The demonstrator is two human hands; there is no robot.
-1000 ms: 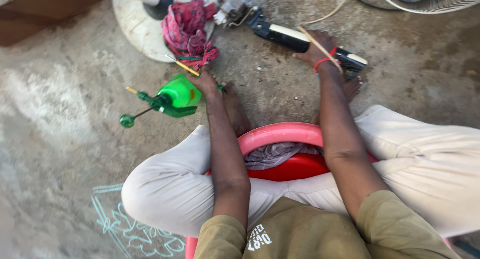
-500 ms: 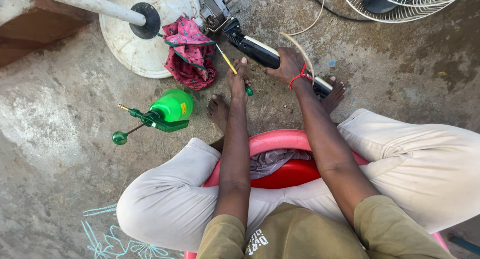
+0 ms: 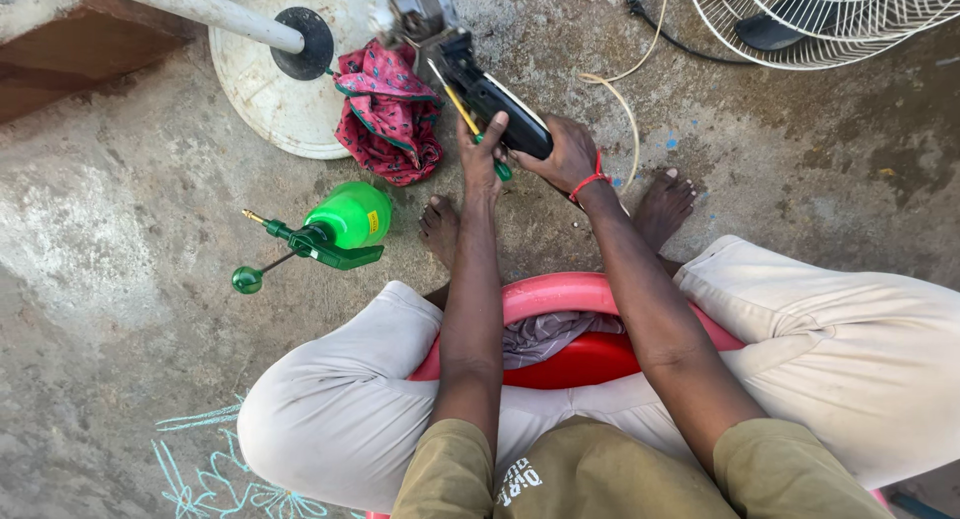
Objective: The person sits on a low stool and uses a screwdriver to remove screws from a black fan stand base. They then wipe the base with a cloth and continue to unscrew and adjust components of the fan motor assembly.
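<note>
Single view: head-worn camera, looks steeply down past wearer's chest and both forearms. Wearer seated on red plastic stool (image 3: pixel 560 299), knees spread at frame bottom. Concrete floor (image 3: pixel 120 279) fills most of frame. Close range: left hand (image 3: pixel 482 157) and right hand (image 3: pixel 565 154) sit upper centre, at arm's length. Top edge reaches white round base (image 3: pixel 255 99) and fan grille (image 3: pixel 830 19).

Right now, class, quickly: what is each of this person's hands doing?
Left hand: closed on a screwdriver with a yellow shaft and green handle.
Right hand: closed around the black motor housing.
</note>
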